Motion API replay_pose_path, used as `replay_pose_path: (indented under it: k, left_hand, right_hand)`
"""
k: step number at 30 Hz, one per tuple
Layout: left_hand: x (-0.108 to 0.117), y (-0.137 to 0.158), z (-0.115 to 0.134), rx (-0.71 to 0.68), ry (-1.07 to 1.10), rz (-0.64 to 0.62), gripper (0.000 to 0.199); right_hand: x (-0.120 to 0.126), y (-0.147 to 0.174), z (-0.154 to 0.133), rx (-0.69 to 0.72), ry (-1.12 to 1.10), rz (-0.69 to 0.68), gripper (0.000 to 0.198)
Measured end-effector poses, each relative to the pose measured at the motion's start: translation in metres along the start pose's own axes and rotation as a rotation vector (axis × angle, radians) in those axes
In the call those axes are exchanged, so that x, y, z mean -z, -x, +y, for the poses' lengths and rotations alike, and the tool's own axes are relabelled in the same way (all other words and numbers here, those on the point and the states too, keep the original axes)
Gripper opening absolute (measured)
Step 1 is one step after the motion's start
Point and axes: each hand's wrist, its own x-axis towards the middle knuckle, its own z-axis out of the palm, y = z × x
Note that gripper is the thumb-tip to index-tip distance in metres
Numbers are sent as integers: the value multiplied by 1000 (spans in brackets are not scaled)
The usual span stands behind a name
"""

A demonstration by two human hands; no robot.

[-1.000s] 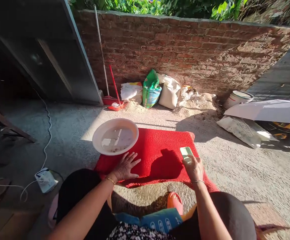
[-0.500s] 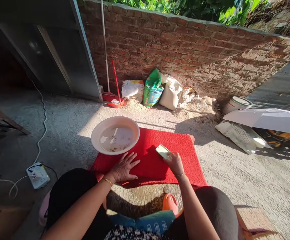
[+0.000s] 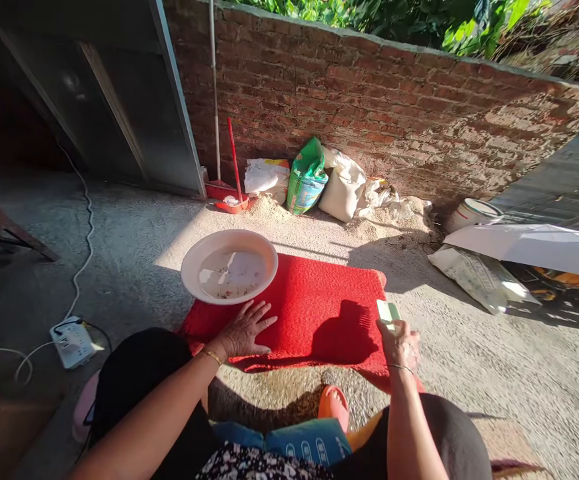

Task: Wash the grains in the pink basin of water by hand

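Note:
A red cloth with a rough, towel-like surface (image 3: 314,287) lies spread before my knees. My left hand (image 3: 246,330) rests on its left part, fingers spread, just below the rim of a pale wash basin (image 3: 189,277). Water with dark specks shows inside the basin. At the cloth's right edge my right hand (image 3: 402,343) is closed around a pale green scrubbing brush (image 3: 388,312), lifted off the fabric. The brush's shadow on the cloth shows a row of bristles; the bristles themselves are hidden from me.
Against the brick wall (image 3: 394,100) stand a red dustpan (image 3: 232,205), a green sack (image 3: 306,180) and a whitish sack (image 3: 343,193). A bucket (image 3: 474,213) and flattened bags (image 3: 469,277) lie right. A power strip (image 3: 73,343) with cables sits on the floor at left.
My right hand has moved right with the brush, from the middle of the cloth to its right edge, and has risen. My left hand has stayed in place on the cloth.

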Motion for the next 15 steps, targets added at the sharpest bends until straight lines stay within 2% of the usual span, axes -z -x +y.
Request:
replay_pose_path:
  k: [2, 6, 8, 9, 11, 15]
  left_hand:
    - [0, 0, 0, 4, 5, 16, 81]
    - [0, 1, -1, 1, 2, 21, 80]
    - [0, 1, -1, 1, -13, 14, 81]
    - [0, 1, -1, 1, -22, 9, 81]
    - [0, 1, -1, 1, -36, 4, 82]
    - [0, 1, 1, 0, -28, 31, 80]
  right_hand:
    - [-13, 23, -29, 204, -51, -72, 53]
    - [-48, 81, -85, 721, -100, -259, 38]
    - [-60, 101, -104, 885, -87, -313, 34]
    - [-63, 107, -110, 919, -77, -327, 34]
    - [-65, 107, -114, 897, -61, -326, 36]
    - [-49, 72, -93, 615, -2, -259, 41]
